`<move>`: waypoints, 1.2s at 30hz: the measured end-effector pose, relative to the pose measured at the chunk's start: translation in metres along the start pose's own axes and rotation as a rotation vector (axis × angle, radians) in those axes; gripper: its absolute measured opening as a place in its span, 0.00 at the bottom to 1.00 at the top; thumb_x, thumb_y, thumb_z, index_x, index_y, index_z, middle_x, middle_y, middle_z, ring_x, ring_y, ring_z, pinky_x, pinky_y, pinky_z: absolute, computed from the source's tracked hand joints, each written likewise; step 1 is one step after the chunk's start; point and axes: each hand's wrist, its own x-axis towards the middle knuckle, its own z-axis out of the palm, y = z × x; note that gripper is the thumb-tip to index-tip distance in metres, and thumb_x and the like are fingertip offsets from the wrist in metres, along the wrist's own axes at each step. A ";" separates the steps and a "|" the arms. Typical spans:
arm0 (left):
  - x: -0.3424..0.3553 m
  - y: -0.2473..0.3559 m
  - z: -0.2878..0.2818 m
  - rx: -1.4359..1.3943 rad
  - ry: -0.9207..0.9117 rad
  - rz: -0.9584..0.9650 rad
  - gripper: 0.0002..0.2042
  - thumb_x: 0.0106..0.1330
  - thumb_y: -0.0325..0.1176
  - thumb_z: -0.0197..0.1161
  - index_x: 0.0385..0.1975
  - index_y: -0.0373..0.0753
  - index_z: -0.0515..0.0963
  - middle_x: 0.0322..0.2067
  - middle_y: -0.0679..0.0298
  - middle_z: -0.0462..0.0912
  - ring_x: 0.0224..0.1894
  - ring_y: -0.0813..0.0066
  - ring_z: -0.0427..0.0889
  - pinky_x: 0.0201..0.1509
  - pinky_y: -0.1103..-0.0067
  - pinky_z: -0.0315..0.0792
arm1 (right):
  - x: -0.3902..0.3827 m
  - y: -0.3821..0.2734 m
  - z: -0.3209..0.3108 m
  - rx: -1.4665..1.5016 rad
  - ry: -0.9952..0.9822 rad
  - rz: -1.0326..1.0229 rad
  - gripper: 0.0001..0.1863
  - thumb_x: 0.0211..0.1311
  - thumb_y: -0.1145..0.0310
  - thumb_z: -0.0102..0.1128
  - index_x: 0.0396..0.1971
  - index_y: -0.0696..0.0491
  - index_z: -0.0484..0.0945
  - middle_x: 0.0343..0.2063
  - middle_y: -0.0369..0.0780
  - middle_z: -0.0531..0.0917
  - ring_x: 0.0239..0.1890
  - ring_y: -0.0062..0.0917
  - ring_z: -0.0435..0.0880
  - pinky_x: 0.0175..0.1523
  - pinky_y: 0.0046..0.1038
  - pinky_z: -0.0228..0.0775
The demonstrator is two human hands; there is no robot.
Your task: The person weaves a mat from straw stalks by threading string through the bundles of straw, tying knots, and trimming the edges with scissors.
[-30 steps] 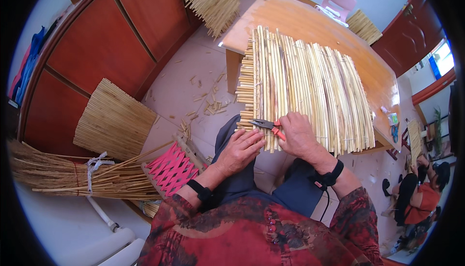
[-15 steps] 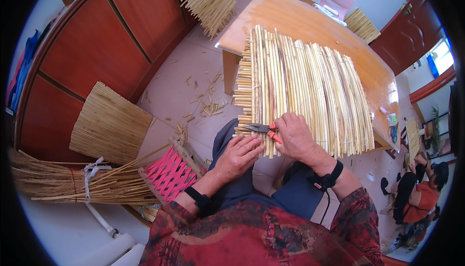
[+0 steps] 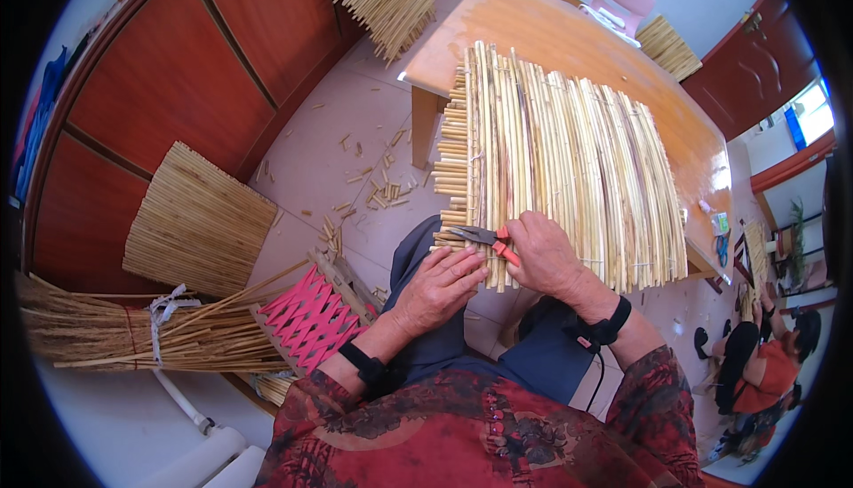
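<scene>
In the head view, we look down at our two hands over a mat of pale stalks [image 3: 569, 168]. This mat lies on the wooden bench [image 3: 533, 21], and its near part reaches past the edge, above our knees. Our right hand [image 3: 544, 248] is closed around the red handles of the pliers [image 3: 484, 236]. The dark jaws point to the left, at the stalk ends [image 3: 453, 172] which stick out unevenly along the mat's left side. We cannot tell if the jaws bite a stalk. Our left hand [image 3: 437, 285] lies just below the jaws, its fingers bent a little and close together, touching the stalk ends at the near left corner; we cannot tell if it grips one.

On the floor at the left are many short cut pieces [image 3: 386, 193]. Near our left forearm we see a seat with pink webbing [image 3: 311, 319], and beside it a tied bundle of stalks [image 3: 98, 324].
</scene>
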 end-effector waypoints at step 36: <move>0.005 -0.008 -0.017 -0.176 0.158 -0.040 0.18 0.49 0.25 0.63 0.42 0.38 0.73 0.44 0.58 0.74 0.49 0.63 0.72 0.53 0.71 0.64 | -0.004 -0.007 -0.052 0.641 0.223 0.350 0.13 0.43 0.79 0.51 0.34 0.59 0.68 0.29 0.40 0.76 0.32 0.22 0.78 0.38 0.21 0.68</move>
